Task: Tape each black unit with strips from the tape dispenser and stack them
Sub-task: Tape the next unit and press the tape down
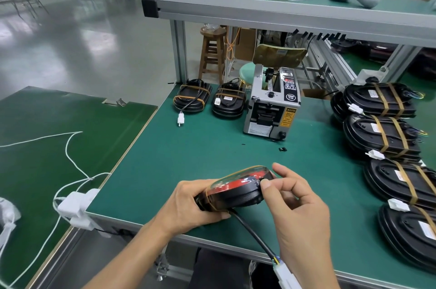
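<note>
both hands on a black unit at the near edge of the worktop

nearest the camera, a black cable with a white connector hangs from the held unit down past the front edge of the green worktop. just above that edge the left hand grips the left end of the black unit, fingers curled under it and thumb on top. the unit is tilted, its red and clear face turned up, and an amber tape strip wraps it beside the left hand. the right hand is at the unit's right end, thumb and forefinger pressed against its rim in a pinch, the other fingers loosely curled.

to the right, a row of taped black units lies along the worktop's right side, each with two amber bands and a white plug.

further back, in the middle, stands the tape dispenser. left of it lie two more black units, side by side, with cables coiled on top.

on the left, a darker green table carries white cords.
</note>
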Demonstrator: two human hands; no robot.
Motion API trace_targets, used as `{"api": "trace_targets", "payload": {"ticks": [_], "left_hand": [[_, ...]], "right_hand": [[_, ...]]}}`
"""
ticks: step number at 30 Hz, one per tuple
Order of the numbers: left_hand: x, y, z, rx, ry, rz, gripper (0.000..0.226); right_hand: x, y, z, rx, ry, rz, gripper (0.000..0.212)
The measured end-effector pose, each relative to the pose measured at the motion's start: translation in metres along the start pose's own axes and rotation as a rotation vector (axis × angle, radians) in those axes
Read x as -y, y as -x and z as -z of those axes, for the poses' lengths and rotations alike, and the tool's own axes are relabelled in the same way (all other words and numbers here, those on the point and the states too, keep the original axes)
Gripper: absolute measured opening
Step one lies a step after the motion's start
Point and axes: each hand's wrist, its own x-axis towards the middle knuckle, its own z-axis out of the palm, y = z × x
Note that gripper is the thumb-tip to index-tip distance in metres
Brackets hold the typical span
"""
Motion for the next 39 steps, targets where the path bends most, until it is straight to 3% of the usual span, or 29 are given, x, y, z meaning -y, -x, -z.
{"api": "trace_targets", "payload": {"ticks": [17,28,39], "left_hand": [[-0.002,0.0,0.0,-0.002,0.0,0.001,0.033],[-0.005,-0.001,-0.001,-0.014,-0.045,-0.031,0.045],[-0.004,-0.001,-0.001,-0.013,-0.058,-0.04,0.04]], "right_hand": [[-0.001,-0.002,0.0,-0.011,0.022,-0.02,0.02],[-0.001,-0.004,0.003,0.007,0.046,-0.054,0.021],[-0.002,-0.01,0.01,0.044,0.076,-0.082,0.018]]}}
